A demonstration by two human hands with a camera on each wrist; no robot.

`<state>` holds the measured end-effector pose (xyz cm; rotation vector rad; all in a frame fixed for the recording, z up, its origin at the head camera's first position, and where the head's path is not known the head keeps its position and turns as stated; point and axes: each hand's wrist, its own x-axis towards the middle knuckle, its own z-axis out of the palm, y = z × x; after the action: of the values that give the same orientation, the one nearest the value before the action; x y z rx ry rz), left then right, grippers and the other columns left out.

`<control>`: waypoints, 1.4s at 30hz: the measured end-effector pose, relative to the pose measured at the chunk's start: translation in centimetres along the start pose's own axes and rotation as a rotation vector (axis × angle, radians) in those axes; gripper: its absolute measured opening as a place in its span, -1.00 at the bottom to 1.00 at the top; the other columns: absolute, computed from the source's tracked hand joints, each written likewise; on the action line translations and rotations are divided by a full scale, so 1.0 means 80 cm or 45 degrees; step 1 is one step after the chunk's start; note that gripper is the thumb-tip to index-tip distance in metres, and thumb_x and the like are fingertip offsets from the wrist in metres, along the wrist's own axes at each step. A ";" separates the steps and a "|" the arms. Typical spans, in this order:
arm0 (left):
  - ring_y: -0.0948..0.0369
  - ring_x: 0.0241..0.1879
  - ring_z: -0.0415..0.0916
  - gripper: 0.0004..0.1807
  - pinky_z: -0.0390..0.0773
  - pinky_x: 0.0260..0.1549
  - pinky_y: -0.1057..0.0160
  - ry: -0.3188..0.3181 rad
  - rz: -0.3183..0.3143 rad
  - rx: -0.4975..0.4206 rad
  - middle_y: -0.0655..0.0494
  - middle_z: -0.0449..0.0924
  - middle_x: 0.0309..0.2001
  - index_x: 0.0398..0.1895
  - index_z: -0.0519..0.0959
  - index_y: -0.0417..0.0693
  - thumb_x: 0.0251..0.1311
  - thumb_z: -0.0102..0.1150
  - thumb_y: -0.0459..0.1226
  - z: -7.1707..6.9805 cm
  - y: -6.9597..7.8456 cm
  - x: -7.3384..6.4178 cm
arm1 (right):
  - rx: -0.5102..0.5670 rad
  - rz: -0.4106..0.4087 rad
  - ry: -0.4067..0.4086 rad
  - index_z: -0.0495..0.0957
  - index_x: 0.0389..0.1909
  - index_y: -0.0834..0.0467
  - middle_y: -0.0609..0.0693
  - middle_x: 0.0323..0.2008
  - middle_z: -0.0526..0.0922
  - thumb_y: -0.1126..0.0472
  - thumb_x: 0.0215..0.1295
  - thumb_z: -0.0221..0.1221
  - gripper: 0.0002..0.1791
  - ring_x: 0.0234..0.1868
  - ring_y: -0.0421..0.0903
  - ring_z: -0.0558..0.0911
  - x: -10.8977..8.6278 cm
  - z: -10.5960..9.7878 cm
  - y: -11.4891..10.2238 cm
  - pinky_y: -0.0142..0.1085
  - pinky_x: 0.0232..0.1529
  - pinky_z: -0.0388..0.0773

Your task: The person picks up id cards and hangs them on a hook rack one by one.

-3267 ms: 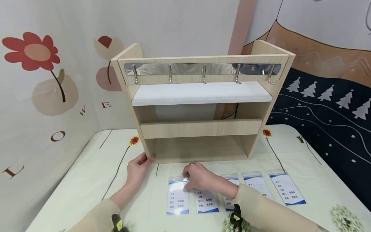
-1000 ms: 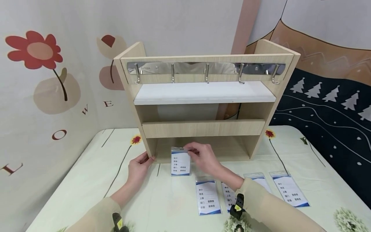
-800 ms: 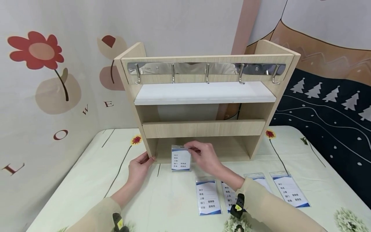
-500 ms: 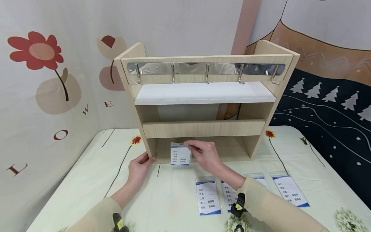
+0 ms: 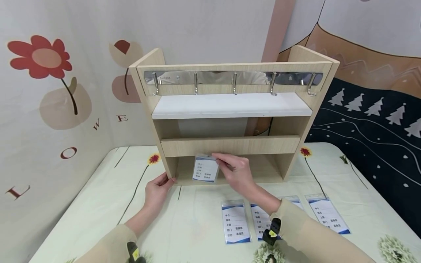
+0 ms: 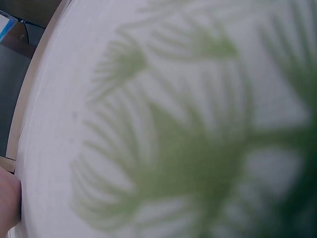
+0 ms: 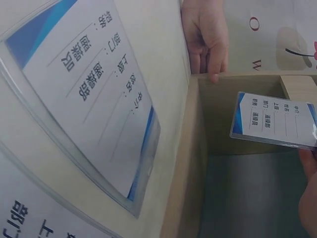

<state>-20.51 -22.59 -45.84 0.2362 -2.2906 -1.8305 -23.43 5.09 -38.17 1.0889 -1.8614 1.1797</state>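
Observation:
A name badge (image 5: pixel 205 169) in a clear plastic sleeve hangs in front of the lower opening of a wooden shelf unit (image 5: pixel 230 146). My right hand (image 5: pixel 238 173) pinches its upper right corner between thumb and fingers; the badge tilts slightly. In the right wrist view, the badge (image 7: pixel 272 119) shows printed lines and blue corners. My left hand (image 5: pixel 157 193) grips the bottom left front corner of the unit, thumb at the inner edge. Only a sliver of the left hand (image 6: pixel 9 201) shows in the left wrist view. A metal strip with several hooks (image 5: pixel 235 84) runs across the top front.
Several more badges lie in a row on the table, among them a left one (image 5: pixel 236 223) and a right one (image 5: pixel 329 214); my right forearm partly covers the middle ones. A white shelf board (image 5: pixel 231 106) sits below the hooks. Printed curtains stand behind.
The right hand took the leftmost badge from the table and raised it to the shelf's lower opening. Over the last second it rose further and tilted. The left hand stayed at the corner.

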 end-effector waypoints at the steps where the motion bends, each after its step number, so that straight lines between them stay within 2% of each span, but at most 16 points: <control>1: -0.05 0.25 0.51 -0.50 0.57 -0.10 0.57 -0.001 0.001 0.000 -0.25 0.51 0.28 0.37 0.46 -0.34 0.39 0.22 -0.40 0.000 0.000 0.000 | 0.004 -0.003 0.004 0.72 -0.04 0.35 0.16 -0.13 0.79 0.63 0.19 0.29 -0.67 -0.18 0.03 0.78 0.002 -0.001 -0.001 -0.36 -0.19 0.72; 3: -0.05 0.25 0.51 -0.50 0.57 -0.09 0.57 -0.001 0.004 0.001 -0.24 0.51 0.28 0.36 0.46 -0.35 0.39 0.22 -0.40 0.000 0.000 0.000 | 0.011 -0.006 0.007 0.72 -0.03 0.35 0.16 -0.12 0.79 0.62 0.19 0.29 -0.67 -0.11 0.06 0.77 0.005 -0.003 -0.002 -0.32 -0.10 0.72; 8: -0.05 0.23 0.52 -0.51 0.57 -0.10 0.58 0.004 0.010 0.006 -0.25 0.52 0.26 0.36 0.46 -0.35 0.39 0.22 -0.41 0.000 0.001 -0.001 | 0.011 -0.037 0.020 0.71 -0.03 0.37 0.16 -0.11 0.78 0.62 0.18 0.30 -0.67 -0.09 0.07 0.77 0.012 -0.007 -0.006 -0.32 -0.05 0.70; 14: -0.08 0.22 0.52 -0.51 0.56 -0.11 0.59 0.027 0.031 0.011 -0.27 0.52 0.25 0.35 0.46 -0.38 0.38 0.21 -0.43 0.002 0.002 -0.002 | 0.029 -0.053 0.024 0.70 -0.01 0.36 0.17 -0.08 0.78 0.62 0.20 0.29 -0.66 -0.07 0.08 0.76 0.020 -0.011 -0.010 -0.31 -0.04 0.70; 23: -0.09 0.19 0.55 -0.54 0.54 -0.12 0.62 0.070 0.109 0.068 -0.28 0.54 0.21 0.30 0.49 -0.39 0.36 0.22 -0.46 0.006 -0.002 -0.004 | 0.030 -0.090 0.024 0.69 0.01 0.38 0.19 -0.07 0.77 0.64 0.19 0.29 -0.64 -0.09 0.08 0.77 0.039 -0.021 -0.016 -0.32 -0.09 0.71; 35: -0.10 0.18 0.57 -0.54 0.55 -0.08 0.57 0.079 0.126 0.085 -0.28 0.55 0.21 0.31 0.49 -0.39 0.38 0.20 -0.46 0.008 0.000 -0.007 | 0.081 -0.123 0.039 0.68 -0.01 0.42 0.19 -0.14 0.78 0.67 0.17 0.27 -0.65 -0.15 0.09 0.77 0.058 -0.030 -0.021 -0.34 -0.09 0.71; 42: -0.11 0.20 0.54 -0.53 0.58 0.02 0.40 0.075 0.123 0.081 -0.29 0.51 0.24 0.33 0.46 -0.39 0.38 0.19 -0.47 0.008 0.001 -0.007 | 0.087 -0.117 0.035 0.68 0.00 0.41 0.19 -0.11 0.78 0.65 0.19 0.28 -0.65 -0.13 0.08 0.77 0.062 -0.029 -0.023 -0.33 -0.08 0.71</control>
<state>-20.17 -21.83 -45.94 0.1832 -2.2812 -1.6840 -23.69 5.38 -32.41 1.1772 -1.7429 1.2068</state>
